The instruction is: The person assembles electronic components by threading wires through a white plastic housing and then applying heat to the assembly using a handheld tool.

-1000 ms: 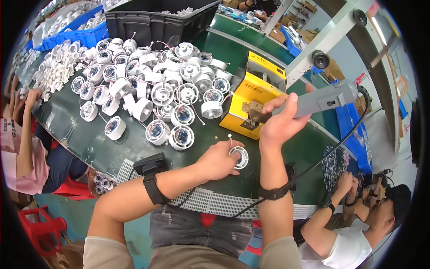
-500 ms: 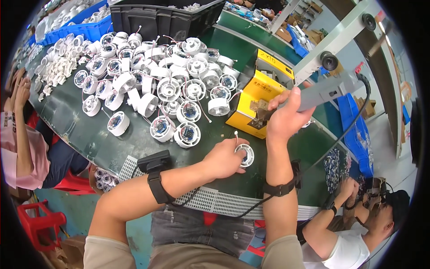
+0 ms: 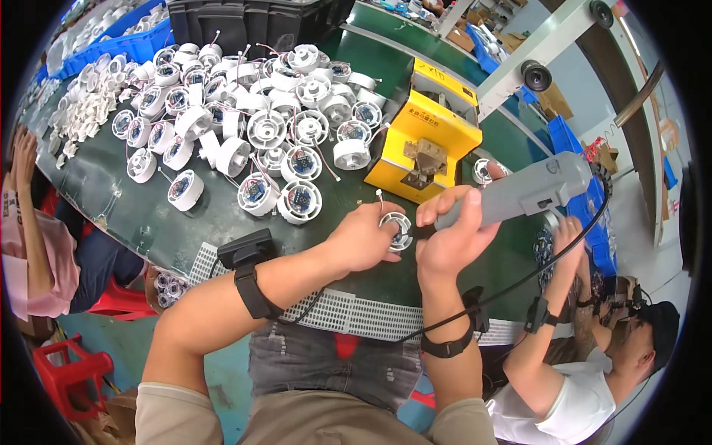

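Note:
My left hand point(image 3: 360, 239) is closed around a small white round housing point(image 3: 402, 239) with a circuit board inside, holding it on the green table. A thin lead with a white plug sticks up beside those fingers. Wrapped in my right hand point(image 3: 454, 248) is a grey electric screwdriver point(image 3: 530, 194), lying nearly level. Its dark nose points left at the housing's right side; whether the bit touches is too small to tell. Just beyond both hands stands a yellow screw feeder point(image 3: 397, 165) with a metal mechanism at its front.
Many similar white housings point(image 3: 267, 130) with wires are heaped at the far left, beside small white parts point(image 3: 93, 111). Behind them stand a black crate point(image 3: 245, 26) and a blue bin point(image 3: 141, 44). Another housing point(image 3: 483, 170) lies right of the feeder. A black cable point(image 3: 549, 259) crosses my right forearm. Co-workers sit on both sides.
My right hand has brought the screwdriver from the feeder's front down and toward me, up to the housing. My left hand keeps its hold on the housing. The whole view has shifted slightly.

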Tool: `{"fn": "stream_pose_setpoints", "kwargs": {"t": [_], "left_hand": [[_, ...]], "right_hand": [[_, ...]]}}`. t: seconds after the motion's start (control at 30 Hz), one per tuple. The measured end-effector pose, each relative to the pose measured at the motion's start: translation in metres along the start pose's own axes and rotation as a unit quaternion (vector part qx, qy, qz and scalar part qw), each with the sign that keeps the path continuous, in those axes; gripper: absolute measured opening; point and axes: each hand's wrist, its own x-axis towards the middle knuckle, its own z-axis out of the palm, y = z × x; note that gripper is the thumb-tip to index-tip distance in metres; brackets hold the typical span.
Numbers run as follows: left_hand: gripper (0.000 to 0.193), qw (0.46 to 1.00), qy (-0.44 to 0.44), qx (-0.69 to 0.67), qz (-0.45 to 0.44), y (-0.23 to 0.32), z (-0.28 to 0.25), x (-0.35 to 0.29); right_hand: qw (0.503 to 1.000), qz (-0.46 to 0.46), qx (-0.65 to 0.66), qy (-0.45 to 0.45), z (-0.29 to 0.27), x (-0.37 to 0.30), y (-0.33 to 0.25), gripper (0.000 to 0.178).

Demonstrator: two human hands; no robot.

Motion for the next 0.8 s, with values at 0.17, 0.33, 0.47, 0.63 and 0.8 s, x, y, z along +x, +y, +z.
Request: {"fn": "stream_pose_setpoints", "kwargs": {"t": [0.17, 0.33, 0.47, 0.63, 0.8], "left_hand": [[0.032, 1.0, 0.0, 0.001, 0.011, -0.005, -0.001, 0.001], [0.033, 1.0, 0.017, 0.007, 0.016, -0.008, -0.001, 0.0], [0.033, 1.0, 0.007, 0.018, 0.022, -0.004, 0.0, 0.0], [0.031, 0.999, 0.02, 0.019, 0.047, -0.004, 0.005, 0.002], [0.033, 0.785, 0.263, 0.458, 0.324, 0.02, -0.035, -0.023]], "right_hand": [[1.0, 0.024, -0.008, 0.008, 0.0, -0.005, 0.003, 0.042], [0.999, 0.021, -0.013, -0.024, -0.003, -0.009, 0.01, 0.038], [0.998, 0.012, 0.023, -0.054, -0.01, -0.01, 0.014, 0.036], [0.997, -0.017, 0.007, -0.072, -0.014, -0.014, 0.017, 0.04], [0.977, 0.003, 0.132, -0.168, -0.04, 0.006, 0.009, 0.064]]}}
